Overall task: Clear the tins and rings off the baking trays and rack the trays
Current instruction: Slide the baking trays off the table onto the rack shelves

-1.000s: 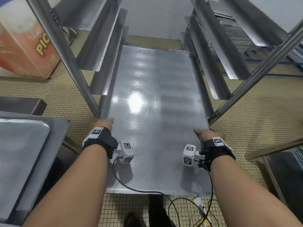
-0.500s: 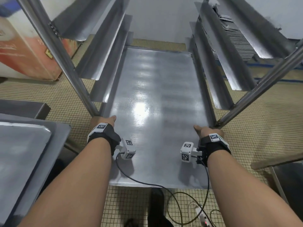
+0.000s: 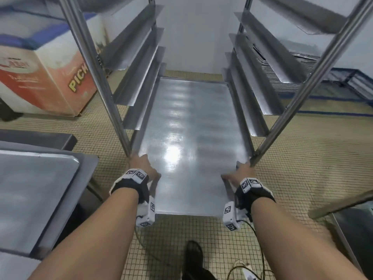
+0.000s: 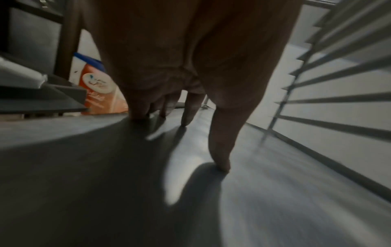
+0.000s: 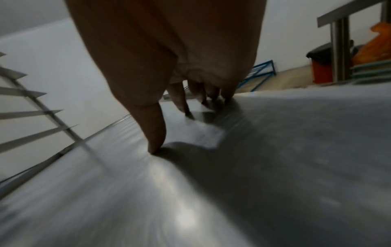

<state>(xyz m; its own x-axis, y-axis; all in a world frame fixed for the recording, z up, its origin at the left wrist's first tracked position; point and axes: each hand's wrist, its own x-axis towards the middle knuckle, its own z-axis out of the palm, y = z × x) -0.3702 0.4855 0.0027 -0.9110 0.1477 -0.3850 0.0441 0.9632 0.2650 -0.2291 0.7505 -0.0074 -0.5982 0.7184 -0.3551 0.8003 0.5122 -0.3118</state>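
two hands on one bare baking tray (image 3: 189, 138), most of its length lying between the angled side runners of a steel tray rack (image 3: 94, 73), near end sticking out toward the person past the front uprights. far end close to the back of the rack, just short of the white wall. sits on the lowest visible pair of runners, several empty runners stacked above on either side.

left hand (image 3: 142, 166) at the tray's left edge beside the front-left upright, fingers pointing down onto the metal; from the left wrist view, thumb (image 4: 220, 147) tip touching the tray surface (image 4: 275, 192) and fingertips (image 4: 188, 113) reaching the edge farther out. right hand (image 3: 241, 174) mirrored at the right edge next to the front-right upright, thumb (image 5: 154, 133) down on the sheet (image 5: 275, 158), fingertips (image 5: 182, 102) at the rim. cannot tell whether either hand's fingers hook under the edge or only press on it; blurred in both wrist views. black wrist straps with white marker blocks on both forearms, cables trailing down to the tiled floor (image 3: 302, 154).

off to the left, another flat tray (image 3: 30, 199) lying on a steel table (image 3: 66, 221). behind that, a white and orange chest freezer (image 3: 44, 77) with yellow lettering. beyond the rack on the right, a stack of dark trays (image 3: 270, 69) and a blue metal frame (image 3: 343, 77) against the wall. dark shoe (image 3: 193, 253) visible on the tiles below the tray's near end.
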